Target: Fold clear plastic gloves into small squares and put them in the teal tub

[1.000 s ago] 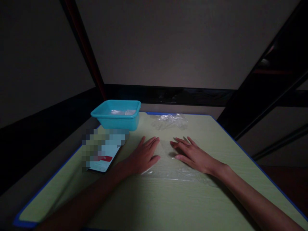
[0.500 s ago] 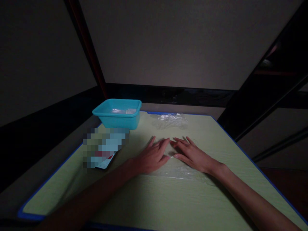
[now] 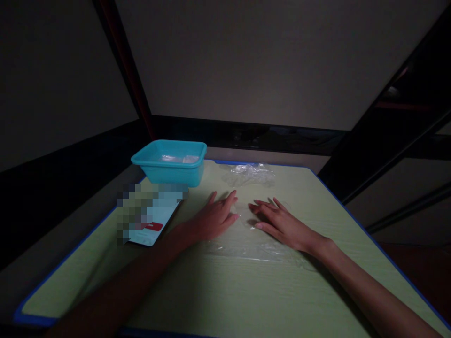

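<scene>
A clear plastic bag [image 3: 243,251] lies flat on the pale green table [image 3: 211,295], hard to see against its surface. On the bag's left side rests my left hand [image 3: 213,218], palm down with the fingers stretched out. My right hand [image 3: 278,223] lies on the right part of the bag, its fingers spread and nothing gripped. Between the two hands a strip of the film shows. Beyond them sits a second, crumpled clear plastic bag [image 3: 250,175].
At the back left corner stands a blue plastic basin [image 3: 169,174] with clear and whitish pieces inside. A phone [image 3: 155,225], partly pixelated, lies to the left of my left hand. Blue edging [image 3: 38,320] runs round the table, and a wall rises behind it.
My left hand has slid to the left and slightly away from me, widening the gap between the hands. My right hand stays almost where it was.
</scene>
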`<state>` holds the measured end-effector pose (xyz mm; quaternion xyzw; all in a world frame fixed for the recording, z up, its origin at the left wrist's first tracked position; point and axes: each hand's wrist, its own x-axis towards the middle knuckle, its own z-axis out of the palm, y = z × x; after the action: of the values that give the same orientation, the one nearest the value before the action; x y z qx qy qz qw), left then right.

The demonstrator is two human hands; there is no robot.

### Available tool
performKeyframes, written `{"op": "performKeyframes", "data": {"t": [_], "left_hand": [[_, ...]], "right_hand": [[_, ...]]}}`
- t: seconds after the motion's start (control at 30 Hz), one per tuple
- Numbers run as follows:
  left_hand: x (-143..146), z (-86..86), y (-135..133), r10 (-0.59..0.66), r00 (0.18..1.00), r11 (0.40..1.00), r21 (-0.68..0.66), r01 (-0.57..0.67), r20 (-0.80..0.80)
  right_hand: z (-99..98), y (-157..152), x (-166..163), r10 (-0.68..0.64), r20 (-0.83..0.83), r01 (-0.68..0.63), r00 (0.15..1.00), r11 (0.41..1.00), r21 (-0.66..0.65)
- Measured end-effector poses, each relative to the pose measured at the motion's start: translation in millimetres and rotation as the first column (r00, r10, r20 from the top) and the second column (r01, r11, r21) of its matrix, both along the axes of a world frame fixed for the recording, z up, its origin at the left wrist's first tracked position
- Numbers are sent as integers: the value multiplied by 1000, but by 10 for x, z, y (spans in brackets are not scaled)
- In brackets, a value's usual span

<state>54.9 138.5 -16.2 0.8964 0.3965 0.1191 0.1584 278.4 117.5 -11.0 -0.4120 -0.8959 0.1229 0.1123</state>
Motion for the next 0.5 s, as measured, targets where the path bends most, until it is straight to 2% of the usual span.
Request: {"op": "performKeyframes", "data": {"t": [0.27, 0.5], "left_hand": [[-185, 57, 55, 58, 998, 995, -83, -58, -1], [-377, 67, 33, 79, 993, 996, -31, -82, -86]], "right_hand": [[-28, 7, 26, 10, 9, -10, 1000, 1000, 5], [106, -25, 23, 43, 11, -43, 999, 999, -14]]}}
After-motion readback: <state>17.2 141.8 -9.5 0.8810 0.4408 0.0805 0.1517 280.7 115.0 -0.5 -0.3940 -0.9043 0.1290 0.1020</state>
